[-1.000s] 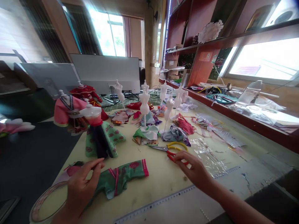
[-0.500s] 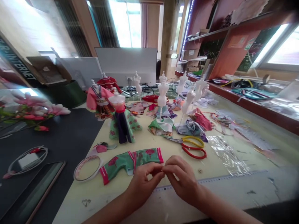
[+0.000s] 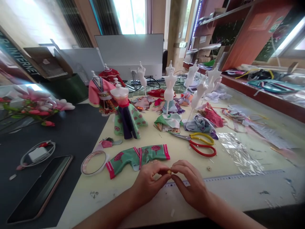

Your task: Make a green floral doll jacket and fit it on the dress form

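My left hand (image 3: 150,178) and my right hand (image 3: 190,183) meet above the near part of the table, fingertips pinched together. Between them is a tiny gold-coloured piece (image 3: 169,172), too small to name exactly; both hands seem to grip it. Just beyond my left hand lies a green doll jacket (image 3: 127,160) with pink cuffs and pink flower prints, spread flat. A clear ruler (image 3: 221,178) runs along the table behind and beside my right hand. A small round beige bead-like piece (image 3: 209,168) rests to the right.
Scissors (image 3: 202,144) with yellow and red handles lie beyond my right hand, near a clear plastic bag (image 3: 238,152). A tape roll (image 3: 84,165) sits left of the jacket. Dressed doll forms (image 3: 126,117), bare white mannequins (image 3: 169,89), fabric scraps (image 3: 202,124) and a phone (image 3: 40,190) surround them.
The camera view has shifted slightly. The tiny gold piece now shows between my fingertips, where it was barely visible before; the hands stay pinched together.
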